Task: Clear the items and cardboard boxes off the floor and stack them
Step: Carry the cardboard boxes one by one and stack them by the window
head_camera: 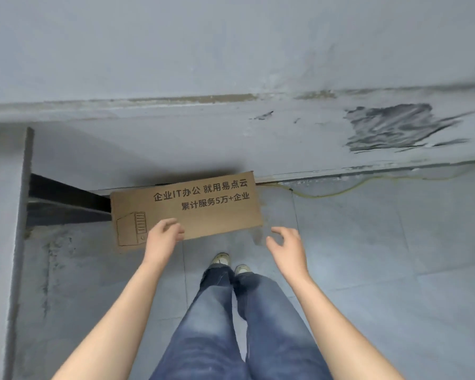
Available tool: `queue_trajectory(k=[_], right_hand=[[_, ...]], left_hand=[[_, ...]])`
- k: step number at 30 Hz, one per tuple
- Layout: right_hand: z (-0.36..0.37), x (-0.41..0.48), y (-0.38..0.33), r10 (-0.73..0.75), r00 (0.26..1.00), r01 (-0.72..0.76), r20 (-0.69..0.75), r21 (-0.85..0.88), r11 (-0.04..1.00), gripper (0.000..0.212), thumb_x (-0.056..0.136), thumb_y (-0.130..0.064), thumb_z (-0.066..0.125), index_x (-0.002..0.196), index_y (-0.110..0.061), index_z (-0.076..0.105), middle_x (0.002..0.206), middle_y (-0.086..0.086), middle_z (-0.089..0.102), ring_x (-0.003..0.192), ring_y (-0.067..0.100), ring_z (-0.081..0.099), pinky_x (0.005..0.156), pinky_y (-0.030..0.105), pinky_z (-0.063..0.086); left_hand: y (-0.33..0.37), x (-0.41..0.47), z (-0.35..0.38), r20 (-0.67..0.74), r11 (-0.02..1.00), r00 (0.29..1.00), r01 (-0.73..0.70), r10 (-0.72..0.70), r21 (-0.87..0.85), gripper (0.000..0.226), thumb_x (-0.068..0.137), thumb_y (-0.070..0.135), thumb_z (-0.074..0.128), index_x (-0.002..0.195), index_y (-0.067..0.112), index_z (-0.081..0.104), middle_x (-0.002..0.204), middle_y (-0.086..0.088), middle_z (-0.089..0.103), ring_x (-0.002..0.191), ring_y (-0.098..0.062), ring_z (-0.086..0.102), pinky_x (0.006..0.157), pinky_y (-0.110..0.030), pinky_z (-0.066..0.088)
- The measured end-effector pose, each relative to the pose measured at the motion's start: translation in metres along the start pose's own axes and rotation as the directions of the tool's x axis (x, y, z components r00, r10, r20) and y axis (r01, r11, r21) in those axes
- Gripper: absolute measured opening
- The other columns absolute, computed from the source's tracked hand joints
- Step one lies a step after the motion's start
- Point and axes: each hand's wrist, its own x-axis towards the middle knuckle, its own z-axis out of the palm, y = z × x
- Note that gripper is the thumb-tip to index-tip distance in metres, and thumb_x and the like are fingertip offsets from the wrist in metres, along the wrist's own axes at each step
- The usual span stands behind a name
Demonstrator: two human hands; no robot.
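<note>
The box point(203, 212) sits on the floor point(368, 242) at its far edge, against the foot of the wall point(231, 64), straight ahead of the person's shoes point(222, 259). It shows a broad brown face. The left hand point(163, 237) lies over the box's near edge with its fingers curled, but whether it already grips the cardboard cannot be told. The right hand point(285, 244) is spread and empty, just beside the box's near right corner and apart from it. The step in hand looks like taking hold of the box to lift it. To do that well, the right hand should probably close on the right end so the two hands bracket the box. Both hands should take a firm hold before it is raised, and the box should stay level and clear of the yellow cable point(327, 193) along the wall. A dark beam point(66, 198) lies to the box's left. Printed on the face: "企业IT办公 就用易点云" and below it "累计服务5万+企业", with a line drawing of a computer tower at the left end.
</note>
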Motion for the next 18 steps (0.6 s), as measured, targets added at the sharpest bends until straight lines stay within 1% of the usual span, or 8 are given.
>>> queue_trajectory(k=[2, 4, 6, 10, 11, 13, 15, 18], right_hand=[[-0.019, -0.029, 0.012, 0.022, 0.998, -0.018, -0.054, 0.063, 0.998, 0.029, 0.090, -0.015, 0.056, 0.118, -0.009, 0.059, 0.125, 0.006, 0.049, 0.118, 0.018, 0.047, 0.083, 0.013, 0.027], [-0.033, -0.054, 0.027, 0.052, 0.995, -0.043, -0.088, 0.096, 0.994, 0.028, 0.090, -0.016, 0.058, 0.117, -0.010, 0.060, 0.123, 0.005, 0.050, 0.118, 0.018, 0.048, 0.085, 0.014, 0.028], [-0.044, -0.074, 0.041, 0.113, 0.988, -0.097, -0.104, 0.149, 0.984, 0.030, 0.089, -0.017, 0.059, 0.118, -0.010, 0.059, 0.120, 0.004, 0.050, 0.119, 0.018, 0.047, 0.088, 0.017, 0.030], [-0.085, -0.102, 0.071, 0.224, 0.952, -0.162, -0.209, 0.277, 0.947, 0.033, 0.089, -0.016, 0.060, 0.120, -0.007, 0.058, 0.125, 0.009, 0.052, 0.122, 0.019, 0.047, 0.094, 0.020, 0.031], [-0.097, -0.107, 0.079, 0.243, 0.937, -0.161, -0.252, 0.306, 0.938, 0.033, 0.089, -0.016, 0.060, 0.120, -0.006, 0.057, 0.126, 0.010, 0.051, 0.122, 0.020, 0.047, 0.094, 0.020, 0.031], [-0.123, -0.118, 0.100, 0.288, 0.900, -0.155, -0.327, 0.379, 0.912, 0.033, 0.088, -0.015, 0.061, 0.120, -0.005, 0.057, 0.126, 0.011, 0.052, 0.121, 0.021, 0.048, 0.096, 0.022, 0.031], [-0.142, -0.134, 0.126, 0.342, 0.860, -0.153, -0.378, 0.448, 0.881, 0.034, 0.088, -0.015, 0.061, 0.120, -0.006, 0.057, 0.126, 0.011, 0.052, 0.120, 0.021, 0.049, 0.095, 0.022, 0.032], [-0.167, -0.165, 0.183, 0.433, 0.786, -0.146, -0.441, 0.547, 0.824, 0.034, 0.087, -0.013, 0.063, 0.119, -0.004, 0.058, 0.125, 0.011, 0.053, 0.116, 0.022, 0.051, 0.094, 0.022, 0.034]], left_hand=[[0.009, -0.027, 0.015, 0.041, 0.999, 0.999, -0.025, 0.027, -0.038, 0.028, 0.095, 0.009, 0.041, 0.121, 0.005, 0.052, 0.100, -0.009, 0.063, 0.085, -0.020, 0.060, 0.088, -0.033, 0.044], [0.015, -0.050, 0.037, 0.095, 0.999, 0.995, -0.028, 0.031, -0.035, 0.026, 0.096, 0.008, 0.039, 0.118, 0.004, 0.052, 0.090, -0.005, 0.062, 0.079, -0.016, 0.059, 0.082, -0.031, 0.044], [0.022, -0.068, 0.063, 0.184, 0.999, 0.982, -0.049, 0.046, 0.011, 0.026, 0.097, 0.007, 0.038, 0.117, 0.002, 0.053, 0.088, -0.004, 0.062, 0.075, -0.015, 0.058, 0.073, -0.028, 0.044], [0.049, -0.107, 0.122, 0.457, 0.957, 0.879, -0.238, 0.138, 0.169, 0.019, 0.096, 0.006, 0.041, 0.108, 0.003, 0.055, 0.093, -0.011, 0.061, 0.068, -0.012, 0.056, 0.054, -0.012, 0.043], [0.057, -0.115, 0.135, 0.502, 0.944, 0.851, -0.277, 0.155, 0.179, 0.015, 0.096, 0.005, 0.042, 0.102, 0.004, 0.055, 0.090, -0.012, 0.061, 0.066, -0.013, 0.056, 0.054, -0.012, 0.043], [0.071, -0.134, 0.162, 0.550, 0.937, 0.818, -0.307, 0.169, 0.168, 0.015, 0.094, 0.004, 0.043, 0.090, 0.007, 0.056, 0.084, -0.013, 0.061, 0.061, -0.016, 0.054, 0.060, -0.022, 0.043], [0.083, -0.155, 0.190, 0.573, 0.914, 0.796, -0.359, 0.194, 0.190, 0.015, 0.093, 0.004, 0.042, 0.090, 0.008, 0.056, 0.079, -0.009, 0.061, 0.062, -0.017, 0.054, 0.062, -0.027, 0.040], [0.087, -0.192, 0.243, 0.621, 0.872, 0.747, -0.446, 0.237, 0.204, 0.015, 0.094, 0.004, 0.042, 0.096, 0.007, 0.056, 0.076, -0.004, 0.061, 0.064, -0.016, 0.055, 0.060, -0.024, 0.037]])
